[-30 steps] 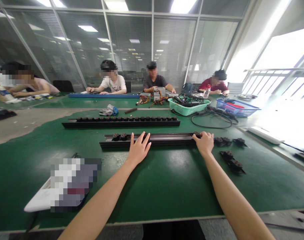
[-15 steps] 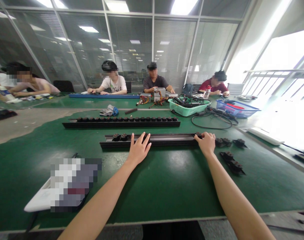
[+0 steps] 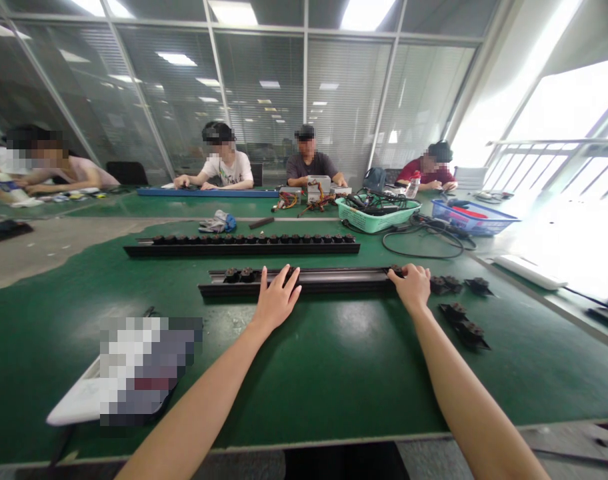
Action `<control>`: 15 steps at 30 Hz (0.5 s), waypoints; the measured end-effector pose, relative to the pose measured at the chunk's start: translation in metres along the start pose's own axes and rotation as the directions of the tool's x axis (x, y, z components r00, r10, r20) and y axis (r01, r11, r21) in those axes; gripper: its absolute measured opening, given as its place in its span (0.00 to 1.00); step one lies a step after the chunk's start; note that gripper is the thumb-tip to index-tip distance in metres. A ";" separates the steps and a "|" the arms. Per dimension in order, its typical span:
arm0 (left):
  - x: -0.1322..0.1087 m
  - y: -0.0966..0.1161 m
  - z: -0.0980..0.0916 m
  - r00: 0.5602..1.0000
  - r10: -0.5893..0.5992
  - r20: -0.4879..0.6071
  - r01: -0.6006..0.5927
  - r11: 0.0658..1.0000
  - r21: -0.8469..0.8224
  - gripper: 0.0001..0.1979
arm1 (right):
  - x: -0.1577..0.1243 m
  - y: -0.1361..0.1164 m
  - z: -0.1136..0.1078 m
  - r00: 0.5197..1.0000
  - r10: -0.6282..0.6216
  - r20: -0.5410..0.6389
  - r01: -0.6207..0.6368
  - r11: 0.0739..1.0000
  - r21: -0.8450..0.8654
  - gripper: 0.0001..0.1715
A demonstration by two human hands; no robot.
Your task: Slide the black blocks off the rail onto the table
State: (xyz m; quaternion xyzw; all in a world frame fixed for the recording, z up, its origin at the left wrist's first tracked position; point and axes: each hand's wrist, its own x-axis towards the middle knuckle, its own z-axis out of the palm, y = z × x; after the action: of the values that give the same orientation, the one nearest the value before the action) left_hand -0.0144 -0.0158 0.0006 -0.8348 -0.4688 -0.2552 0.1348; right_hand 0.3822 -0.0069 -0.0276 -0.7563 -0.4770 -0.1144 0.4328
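A long black metal rail [image 3: 344, 275] with a channel lies across the green table in front of me. Two small black parts [image 3: 239, 275] sit in its left end. My left hand [image 3: 279, 297] rests on the rail with fingers spread, partly hiding another dark part under the fingertips. At the rail's right end my right hand [image 3: 413, 285] pinches a small black part [image 3: 396, 270] between thumb and fingers. Right of that hand, several loose black parts [image 3: 464, 325] lie on the table. Farther back, a second black rail [image 3: 244, 249] holds a row of such parts.
A partly blurred white-and-dark object [image 3: 79, 399] lies at left front. Behind the rails are crumpled gloves [image 3: 218, 221], a green basket [image 3: 377, 217] of cables, a loose black cable [image 3: 424, 255] and a blue basket [image 3: 477, 223]. Several people [image 3: 228, 167] sit across the table.
Both hands keep their places on the rail. Only a very slight shift of the whole view shows.
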 end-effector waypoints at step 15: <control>0.000 0.000 -0.001 1.000 0.001 0.006 -0.001 1.000 0.012 0.27 | 0.001 0.003 0.000 1.000 0.017 -0.019 -0.018 0.999 -0.035 0.17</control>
State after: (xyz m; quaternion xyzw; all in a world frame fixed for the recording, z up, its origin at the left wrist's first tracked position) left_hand -0.0143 -0.0161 0.0016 -0.8350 -0.4703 -0.2498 0.1384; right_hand 0.3851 -0.0069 -0.0286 -0.7669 -0.4644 -0.1260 0.4247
